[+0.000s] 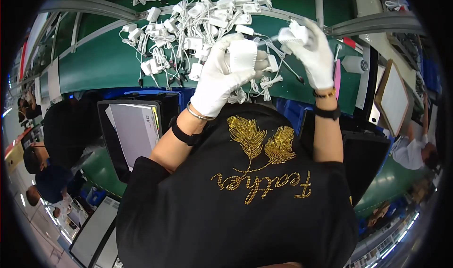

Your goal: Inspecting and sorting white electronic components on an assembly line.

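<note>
White gloves cover both of my hands. Closed around a white power adapter (243,56), my left hand (214,84) is over the front part of the green bench, with the adapter's broad face turned up. To its right, my right hand (317,63) is raised and pinches a second white power adapter (293,33) with ribbed sides between thumb and fingers. A blurred pale strand runs between the two adapters. Just behind my left hand lies a big heap of white adapters (218,19) with bundled white cables. A cable bundle (270,82) lies near my left fingertips.
A metal rail (89,5) crosses the green bench (94,65). Right of my right hand are a white cylindrical container (354,64) and a pink strip (337,74). A black crate (107,126) with papers stands at left. Other people (47,173) are farther off.
</note>
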The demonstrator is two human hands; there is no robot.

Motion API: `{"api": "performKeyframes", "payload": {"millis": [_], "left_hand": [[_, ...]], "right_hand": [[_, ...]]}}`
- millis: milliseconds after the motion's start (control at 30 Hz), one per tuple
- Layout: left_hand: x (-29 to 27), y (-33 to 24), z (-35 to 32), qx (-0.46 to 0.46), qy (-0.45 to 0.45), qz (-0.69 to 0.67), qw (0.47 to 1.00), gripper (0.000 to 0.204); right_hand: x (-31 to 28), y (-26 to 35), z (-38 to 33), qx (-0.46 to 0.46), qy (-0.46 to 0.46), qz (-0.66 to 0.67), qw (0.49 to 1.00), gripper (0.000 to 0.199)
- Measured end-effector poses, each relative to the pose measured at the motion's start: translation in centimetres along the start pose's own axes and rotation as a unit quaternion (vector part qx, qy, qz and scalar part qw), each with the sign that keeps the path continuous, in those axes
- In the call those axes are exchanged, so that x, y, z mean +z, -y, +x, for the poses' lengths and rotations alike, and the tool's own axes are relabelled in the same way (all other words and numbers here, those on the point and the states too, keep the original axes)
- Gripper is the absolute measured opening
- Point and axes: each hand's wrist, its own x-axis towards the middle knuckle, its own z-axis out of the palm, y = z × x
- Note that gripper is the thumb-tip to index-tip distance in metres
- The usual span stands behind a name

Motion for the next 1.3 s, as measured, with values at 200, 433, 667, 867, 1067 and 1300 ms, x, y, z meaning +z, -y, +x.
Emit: {"api": "performKeyframes", "payload": {"millis": [200,433,667,867,1067,1300], "left_hand": [[0.3,0.1,-0.2,0.025,0.019,0.025,0.999,0.062],[1.6,0.4,-0.1,-0.013,0.015,0.043,0.999,0.062],[1.4,2.8,-0.6,-0.013,-0.04,0.122,0.992,0.067],[2.4,2.5,-0.3,-0.034,-0.018,0.125,0.991,0.071],[3.6,2.6,-1.1,-0.024,0.003,0.168,0.985,0.072],[3.4,3.4,-1.6,-0.057,0.024,0.15,0.987,0.066]], "right_hand": [[-0.4,4.9,-4.4,-0.008,-0.023,0.333,0.942,0.064],[1.6,6.4,-7.1,0.131,0.046,0.435,0.89,0.071],[3.9,6.4,-8.6,0.14,0.006,0.081,0.987,0.073],[2.6,6.3,-9.2,0.133,0.06,0.239,0.96,0.072],[1.9,5.7,-10.5,0.153,0.064,0.324,0.931,0.068],[1.9,4.3,-11.8,0.099,0.047,0.3,0.948,0.066]]}}
